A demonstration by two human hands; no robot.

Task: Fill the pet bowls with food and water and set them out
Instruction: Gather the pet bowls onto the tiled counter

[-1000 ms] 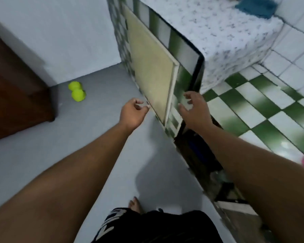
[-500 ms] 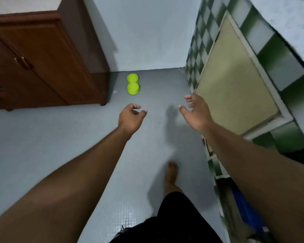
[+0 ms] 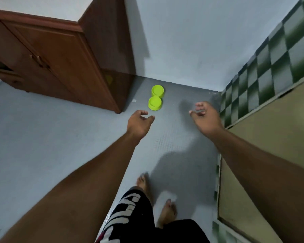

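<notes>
Arms out in front, a person stands barefoot on a grey floor (image 3: pixel 42 137), w/ two lime-green pet bowls (image 3: pixel 155 98) on the floor ahead, near the corner where the pale wall (image 3: pixel 182 41) comes down. The bowls touch, one behind the other, just right of the corner of a brown wooden cabinet (image 3: pixel 60 58) & apart from both hands. The left hand (image 3: pixel 139 122) hangs in the air, fingers loosely curled, thumb out, holding nothing; in this view it sits just below the nearer bowl. The right hand (image 3: pixel 204 118), fingers relaxed & a bit spread, also holds nothing, off to the right of the bowls, close to the green-&-white checked tile front (image 3: pixel 270 58). A beige panel (image 3: pixel 270 146) is set into that tiling. Bottom of frame: black shorts (image 3: pixel 130 216) w/ white lettering & two bare feet (image 3: pixel 168 213). Can't tell whether the bowls have anything in them.
</notes>
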